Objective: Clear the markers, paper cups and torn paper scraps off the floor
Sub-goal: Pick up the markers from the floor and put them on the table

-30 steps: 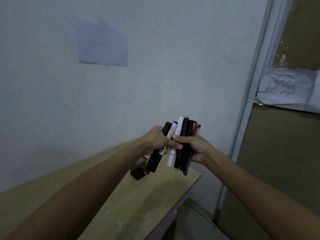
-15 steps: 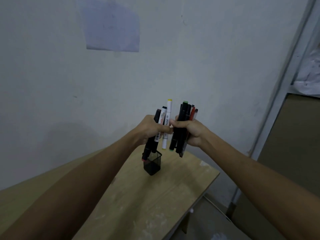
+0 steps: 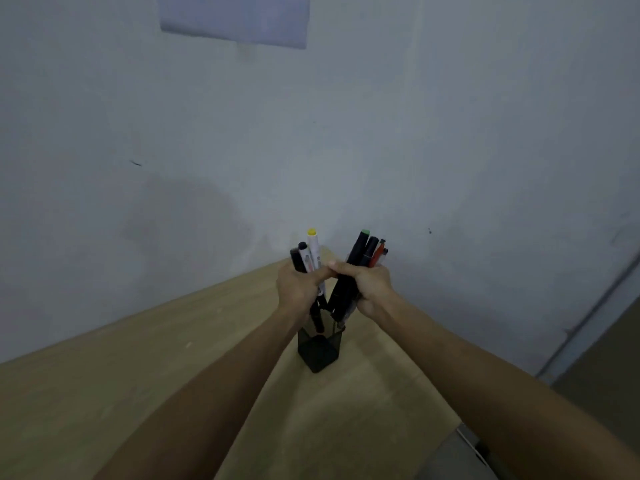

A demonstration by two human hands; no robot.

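Two bunches of markers, upright above a dark square pen holder (image 3: 317, 351) on a pale wooden table (image 3: 145, 386). Left bunch (image 3: 309, 252): black and white barrels, one yellow-capped, lower ends reaching the holder's mouth. Right bunch (image 3: 363, 251): mostly black, one green-capped, some red, tilted right at the top, tips just above the rim.

Likely trouble: too many barrels for the narrow opening at once, so tips could catch the rim, tip the light holder or spill markers back to the floor; loosening either grip early would do the same.

Left hand (image 3: 299, 289): fingers curled tight round its bunch. Right hand (image 3: 370, 284): fingers wrapped closed round its bunch, knuckles touching the left hand's.

Beyond: grey wall, a sheet of paper (image 3: 235, 19) stuck high up.
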